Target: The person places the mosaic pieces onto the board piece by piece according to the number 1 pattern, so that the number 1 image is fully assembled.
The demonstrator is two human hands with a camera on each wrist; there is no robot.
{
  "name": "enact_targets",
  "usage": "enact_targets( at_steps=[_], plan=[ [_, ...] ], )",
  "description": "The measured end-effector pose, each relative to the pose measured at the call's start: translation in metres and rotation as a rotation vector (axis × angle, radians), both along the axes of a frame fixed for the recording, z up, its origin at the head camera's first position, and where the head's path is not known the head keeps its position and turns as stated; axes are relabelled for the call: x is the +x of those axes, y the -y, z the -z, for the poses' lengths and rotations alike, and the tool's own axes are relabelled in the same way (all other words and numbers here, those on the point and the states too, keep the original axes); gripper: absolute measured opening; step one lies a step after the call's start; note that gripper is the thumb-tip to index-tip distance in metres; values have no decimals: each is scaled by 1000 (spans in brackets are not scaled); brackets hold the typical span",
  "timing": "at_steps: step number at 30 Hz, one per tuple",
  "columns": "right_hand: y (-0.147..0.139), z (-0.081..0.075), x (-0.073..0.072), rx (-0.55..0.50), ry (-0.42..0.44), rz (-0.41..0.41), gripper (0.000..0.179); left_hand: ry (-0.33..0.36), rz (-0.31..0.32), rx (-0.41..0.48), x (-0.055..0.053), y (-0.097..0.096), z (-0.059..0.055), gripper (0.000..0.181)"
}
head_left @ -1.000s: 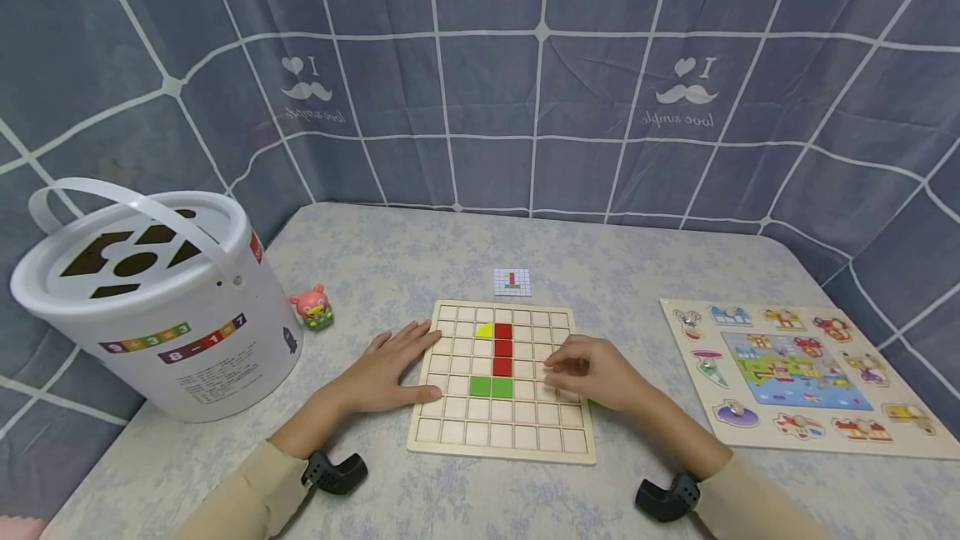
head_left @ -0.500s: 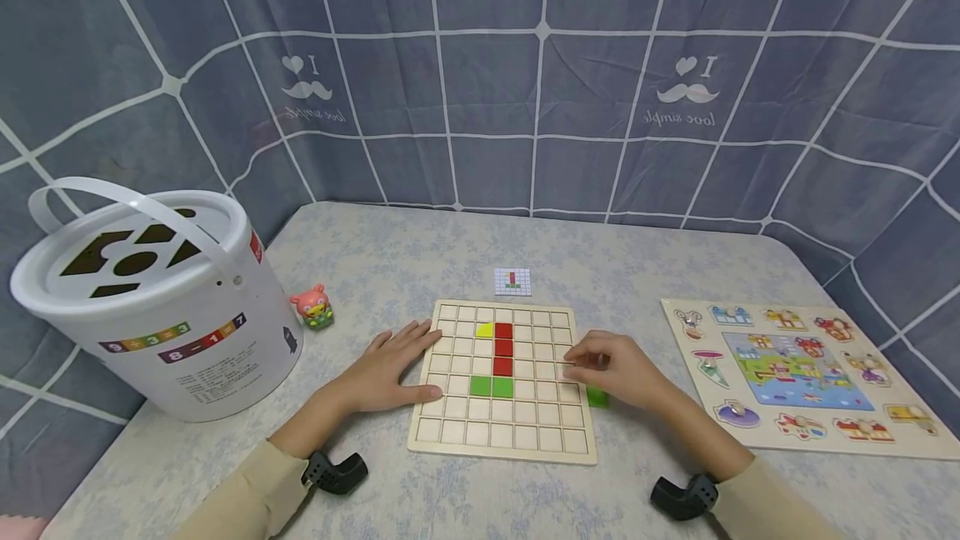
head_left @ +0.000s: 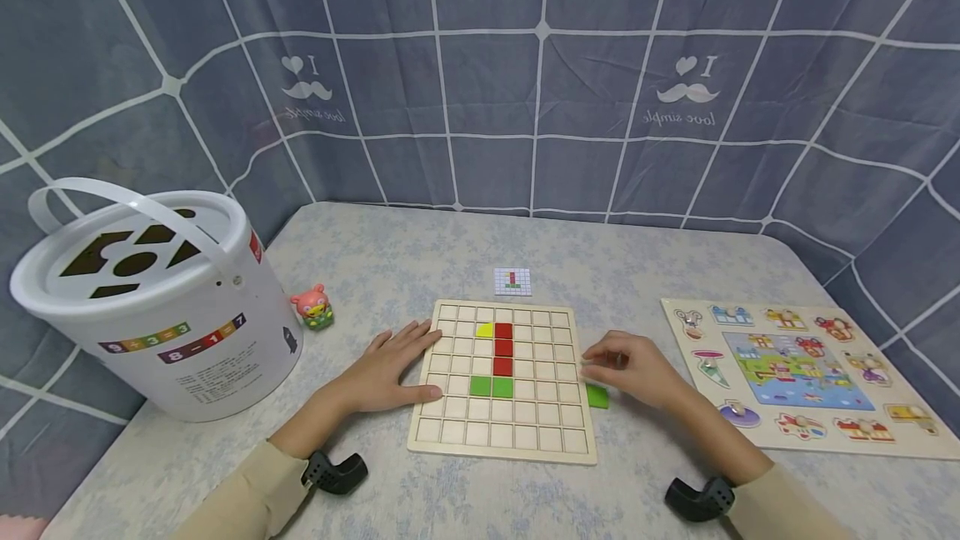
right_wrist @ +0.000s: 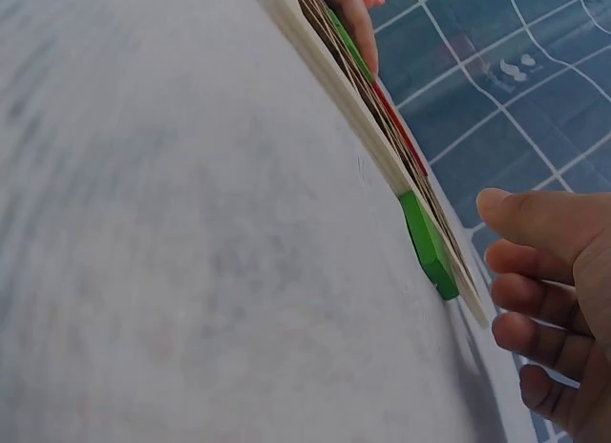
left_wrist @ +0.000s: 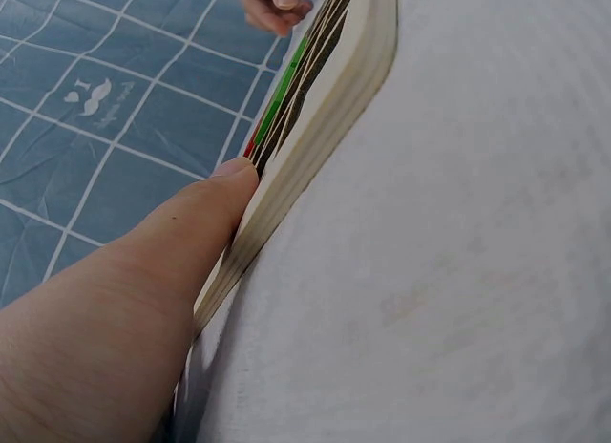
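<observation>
A wooden grid board (head_left: 501,450) lies on the table. In its cells sit a column of several red squares (head_left: 503,348), a yellow quarter-round piece (head_left: 485,330) and two green squares (head_left: 491,387). My left hand (head_left: 393,369) rests with spread fingers on the board's left edge; in the left wrist view its thumb (left_wrist: 234,168) lies along the rim. My right hand (head_left: 626,365) hovers just past the right edge, fingers loosely bent; the right wrist view shows nothing between thumb and fingertips. Below it, a loose green block (right_wrist: 428,247) touches the board's side.
Behind the board lies a small printed pattern card (head_left: 512,282). A white lidded bucket (head_left: 217,348) and a pink toy figure (head_left: 313,307) stand on the left. On the right is a wooden knob puzzle (head_left: 802,373). A blue checked curtain (head_left: 495,107) hangs behind.
My right hand has drawn away rightward from over the board to beyond its right edge, uncovering the loose green block. The left hand and the pieces on the board stay put.
</observation>
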State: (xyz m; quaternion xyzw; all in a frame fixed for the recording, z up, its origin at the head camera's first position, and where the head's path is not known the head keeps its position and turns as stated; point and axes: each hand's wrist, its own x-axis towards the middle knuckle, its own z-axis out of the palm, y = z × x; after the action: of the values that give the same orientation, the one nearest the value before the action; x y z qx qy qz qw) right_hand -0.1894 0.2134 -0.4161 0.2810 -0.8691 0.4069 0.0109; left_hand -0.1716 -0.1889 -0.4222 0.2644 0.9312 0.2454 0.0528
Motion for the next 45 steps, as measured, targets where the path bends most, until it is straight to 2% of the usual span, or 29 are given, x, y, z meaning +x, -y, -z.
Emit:
enact_targets(
  at_steps=[10,16,26,45],
  plan=[
    [-8,4,2,-8,51,0,14,-5,-1,-1,0,0,1,89],
    [-13,9,0,-29,104,-64,18,0,-2,-2,0,0,0,89],
    [-16,10,0,-54,96,-177,21,6,-5,4,1,0,-1,88],
    [-16,9,1,-45,100,-221,19,1,-3,7,0,0,0,88]
  ],
)
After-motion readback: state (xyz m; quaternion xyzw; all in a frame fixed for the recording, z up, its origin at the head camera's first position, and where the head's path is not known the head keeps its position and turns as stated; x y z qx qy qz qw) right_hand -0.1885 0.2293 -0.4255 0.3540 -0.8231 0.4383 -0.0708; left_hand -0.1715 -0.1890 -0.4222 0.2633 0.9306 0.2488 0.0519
